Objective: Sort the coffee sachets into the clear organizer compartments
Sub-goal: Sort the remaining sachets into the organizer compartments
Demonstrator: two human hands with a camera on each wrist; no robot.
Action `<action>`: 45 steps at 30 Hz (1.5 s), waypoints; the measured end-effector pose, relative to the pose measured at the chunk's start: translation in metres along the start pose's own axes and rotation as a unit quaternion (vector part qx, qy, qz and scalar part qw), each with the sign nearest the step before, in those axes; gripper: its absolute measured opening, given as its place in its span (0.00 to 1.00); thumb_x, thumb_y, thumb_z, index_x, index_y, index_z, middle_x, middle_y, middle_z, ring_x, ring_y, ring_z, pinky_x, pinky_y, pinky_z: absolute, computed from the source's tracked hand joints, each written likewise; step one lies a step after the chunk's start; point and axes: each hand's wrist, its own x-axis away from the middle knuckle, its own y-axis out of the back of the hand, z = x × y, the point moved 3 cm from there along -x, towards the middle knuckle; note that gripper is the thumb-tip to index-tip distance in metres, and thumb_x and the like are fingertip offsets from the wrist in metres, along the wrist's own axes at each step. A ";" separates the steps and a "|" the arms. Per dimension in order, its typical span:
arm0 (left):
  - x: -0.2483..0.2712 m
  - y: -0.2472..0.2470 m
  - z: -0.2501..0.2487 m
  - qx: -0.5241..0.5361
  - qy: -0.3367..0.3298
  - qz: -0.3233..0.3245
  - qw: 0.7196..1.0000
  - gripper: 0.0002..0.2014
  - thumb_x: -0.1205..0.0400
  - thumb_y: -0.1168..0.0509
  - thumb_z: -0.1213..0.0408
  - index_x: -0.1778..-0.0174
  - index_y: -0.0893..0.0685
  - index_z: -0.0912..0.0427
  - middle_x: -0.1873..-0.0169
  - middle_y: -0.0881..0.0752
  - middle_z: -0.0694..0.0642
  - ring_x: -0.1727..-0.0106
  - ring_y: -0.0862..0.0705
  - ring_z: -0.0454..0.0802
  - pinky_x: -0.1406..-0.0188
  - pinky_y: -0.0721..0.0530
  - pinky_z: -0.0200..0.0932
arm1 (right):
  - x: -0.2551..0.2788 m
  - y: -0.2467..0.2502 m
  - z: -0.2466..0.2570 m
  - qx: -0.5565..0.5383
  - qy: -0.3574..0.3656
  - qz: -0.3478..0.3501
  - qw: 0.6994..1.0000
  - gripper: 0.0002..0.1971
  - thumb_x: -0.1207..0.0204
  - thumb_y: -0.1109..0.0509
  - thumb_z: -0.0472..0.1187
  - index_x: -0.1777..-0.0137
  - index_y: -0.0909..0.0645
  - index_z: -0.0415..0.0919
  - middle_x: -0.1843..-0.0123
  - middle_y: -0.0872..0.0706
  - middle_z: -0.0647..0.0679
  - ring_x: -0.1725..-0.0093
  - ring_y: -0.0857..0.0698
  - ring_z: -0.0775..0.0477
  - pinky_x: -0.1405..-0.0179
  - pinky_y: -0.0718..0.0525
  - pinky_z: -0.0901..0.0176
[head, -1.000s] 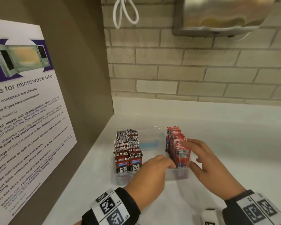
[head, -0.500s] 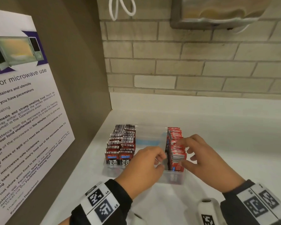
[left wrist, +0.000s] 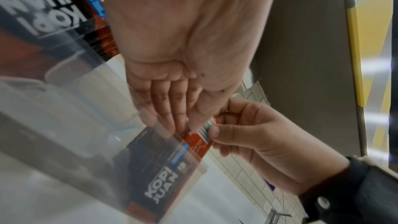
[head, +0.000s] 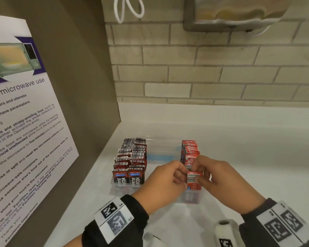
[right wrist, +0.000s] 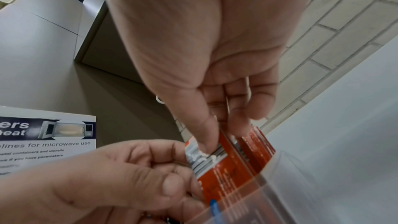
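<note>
A clear organizer (head: 189, 198) stands on the white counter. Its left compartment holds dark coffee sachets (head: 132, 157) in upright rows, its right one a row of red sachets (head: 189, 150); the middle shows only a pale blue patch. My left hand (head: 182, 175) and right hand (head: 198, 173) meet at the front red sachet (head: 194, 181), which stands in the right compartment, and both pinch its barcode top edge. The left wrist view shows my left hand (left wrist: 191, 125) on that sachet (left wrist: 198, 142). In the right wrist view my right hand (right wrist: 221, 135) pinches the same sachet (right wrist: 226, 176).
A brown side panel with a microwave-use poster (head: 25, 131) closes off the left. The brick wall (head: 203, 77) stands behind, with a metal dispenser (head: 230, 13) and a white cable loop (head: 128, 9) above. White counter (head: 257, 157) stretches to the right.
My hands have closed in on the front of the red row. The right hand left the top of the row, and both hands now pinch the front red sachet.
</note>
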 end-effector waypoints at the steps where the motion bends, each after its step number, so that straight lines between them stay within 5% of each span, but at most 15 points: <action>1: 0.001 0.001 -0.001 0.007 -0.001 -0.004 1.000 0.12 0.22 0.33 0.71 0.49 0.22 0.49 0.58 0.16 0.45 0.61 0.19 0.34 0.60 0.23 0.22 | -0.001 0.001 0.000 -0.006 -0.004 -0.004 1.000 0.20 0.28 0.31 0.31 0.61 0.30 0.61 0.64 0.18 0.60 0.58 0.21 0.60 0.64 0.24 0.71; 6: 0.006 0.020 -0.008 0.075 -0.012 -0.037 0.996 0.15 0.21 0.36 0.70 0.46 0.22 0.43 0.48 0.16 0.41 0.50 0.18 0.30 0.52 0.23 0.25 | -0.009 0.029 0.012 -0.071 -0.005 -0.039 0.997 0.13 0.28 0.29 0.30 0.57 0.22 0.53 0.63 0.15 0.55 0.62 0.19 0.59 0.66 0.25 0.75; 9: 0.012 0.029 -0.021 0.171 -0.018 -0.003 0.985 0.16 0.23 0.37 0.65 0.42 0.22 0.43 0.45 0.15 0.40 0.40 0.19 0.34 0.40 0.23 0.31 | -0.022 0.051 0.026 -0.151 0.007 -0.049 0.987 0.11 0.29 0.27 0.30 0.58 0.19 0.49 0.64 0.14 0.51 0.67 0.20 0.59 0.64 0.22 0.68; 13: 0.020 0.036 -0.031 0.251 -0.008 0.014 0.968 0.16 0.18 0.42 0.74 0.43 0.19 0.49 0.50 0.11 0.48 0.46 0.13 0.43 0.45 0.16 0.37 | -0.040 0.063 0.042 -0.252 0.023 -0.045 0.966 0.09 0.29 0.26 0.30 0.55 0.18 0.43 0.62 0.13 0.45 0.66 0.19 0.49 0.61 0.20 0.51; 17: 0.027 0.048 -0.029 0.271 -0.011 -0.017 0.962 0.18 0.17 0.43 0.79 0.38 0.20 0.54 0.52 0.09 0.52 0.49 0.10 0.51 0.57 0.14 0.38 | -0.047 0.049 0.048 -0.346 -0.005 -0.095 0.933 0.11 0.28 0.26 0.33 0.49 0.20 0.44 0.58 0.15 0.43 0.64 0.16 0.46 0.63 0.17 0.52; 21: 0.033 0.059 -0.021 0.292 -0.014 -0.090 0.952 0.17 0.18 0.39 0.78 0.38 0.19 0.54 0.52 0.09 0.52 0.50 0.11 0.49 0.57 0.13 0.40 | -0.038 0.008 0.052 -0.428 -0.055 -0.108 0.895 0.12 0.30 0.25 0.33 0.49 0.21 0.43 0.62 0.17 0.47 0.67 0.18 0.51 0.70 0.20 0.59; 28: 0.040 0.062 -0.012 0.272 -0.012 -0.155 0.950 0.15 0.18 0.37 0.73 0.39 0.18 0.53 0.50 0.09 0.50 0.49 0.10 0.47 0.54 0.13 0.39 | -0.034 -0.012 0.060 -0.435 -0.060 -0.179 0.881 0.05 0.29 0.27 0.30 0.57 0.20 0.36 0.64 0.16 0.35 0.69 0.19 0.48 0.72 0.19 0.58; 31: 0.040 0.064 -0.011 0.265 -0.019 -0.179 0.947 0.15 0.18 0.38 0.73 0.38 0.18 0.54 0.49 0.09 0.50 0.47 0.11 0.46 0.53 0.13 0.39 | -0.036 -0.002 0.064 -0.416 -0.046 -0.202 0.885 0.08 0.29 0.29 0.27 0.56 0.22 0.38 0.68 0.17 0.37 0.72 0.20 0.46 0.68 0.18 0.50; 35: 0.041 0.057 -0.021 0.279 -0.025 -0.127 0.951 0.17 0.17 0.41 0.77 0.37 0.19 0.55 0.48 0.09 0.50 0.47 0.11 0.45 0.46 0.13 0.41 | -0.038 -0.007 0.076 -0.391 -0.024 -0.161 0.906 0.09 0.29 0.25 0.33 0.54 0.21 0.44 0.69 0.17 0.42 0.70 0.18 0.43 0.63 0.16 0.44; 38: 0.042 0.056 -0.019 0.312 -0.017 -0.114 0.943 0.19 0.18 0.41 0.78 0.37 0.19 0.55 0.48 0.10 0.54 0.45 0.12 0.49 0.45 0.13 0.43 | -0.038 -0.008 0.082 -0.404 -0.025 -0.126 0.906 0.03 0.24 0.31 0.37 0.53 0.16 0.42 0.66 0.13 0.45 0.67 0.14 0.47 0.62 0.12 0.51; 42: 0.044 0.063 -0.010 0.311 -0.001 -0.141 0.940 0.18 0.18 0.41 0.79 0.43 0.15 0.55 0.53 0.09 0.56 0.52 0.10 0.53 0.61 0.14 0.40 | -0.039 0.002 0.082 -0.320 0.005 -0.176 0.931 0.13 0.23 0.32 0.32 0.51 0.16 0.53 0.55 0.16 0.52 0.63 0.18 0.59 0.61 0.19 0.66; 45: 0.046 0.066 -0.009 0.289 0.010 -0.124 0.949 0.17 0.19 0.40 0.78 0.43 0.16 0.54 0.55 0.08 0.53 0.53 0.09 0.51 0.66 0.16 0.37 | -0.043 0.021 0.080 -0.228 0.037 -0.201 0.952 0.22 0.25 0.31 0.32 0.39 0.21 0.59 0.43 0.25 0.61 0.52 0.22 0.62 0.56 0.21 0.72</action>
